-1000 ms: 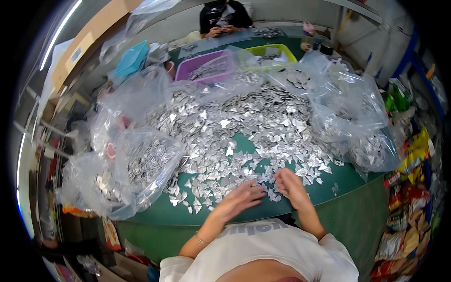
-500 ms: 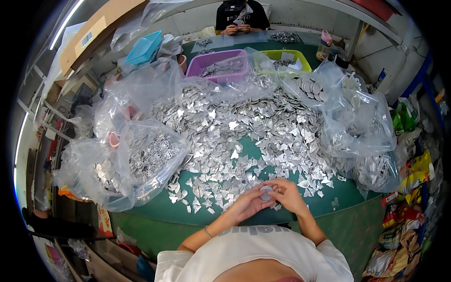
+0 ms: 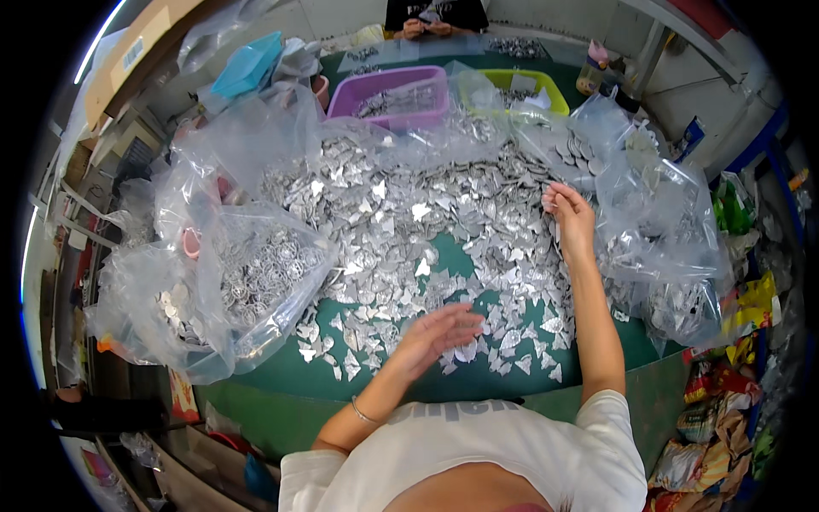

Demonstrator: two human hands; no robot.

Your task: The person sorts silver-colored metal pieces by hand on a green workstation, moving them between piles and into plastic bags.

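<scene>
Low over the near part of a heap of small silver-grey metal pieces (image 3: 512, 247), my left hand (image 3: 435, 339) is open, its fingers stretched out and slightly blurred. My right hand (image 3: 572, 213) reaches far forward to the right edge of the heap, beside a clear plastic bag with round grey discs (image 3: 576, 154). Its fingers are bent together at the tips; what they hold, if anything, is too small to make out. Many of the loose pieces are flat and pointed in outline. They lie on a green tabletop (image 3: 444, 388).
Clear bags of metal parts stand left (image 3: 264, 282) and right (image 3: 657, 222). Behind the heap are a purple basket (image 3: 388, 119) and a lime-green basket (image 3: 559, 101). Across the table another person's hands (image 3: 426, 28) hold something small. A blue tray (image 3: 247, 68) sits back left.
My hands have separated from the round grey disc they held together. The right has swung forward and right to the bag of discs; the left has opened and moved slightly left.
</scene>
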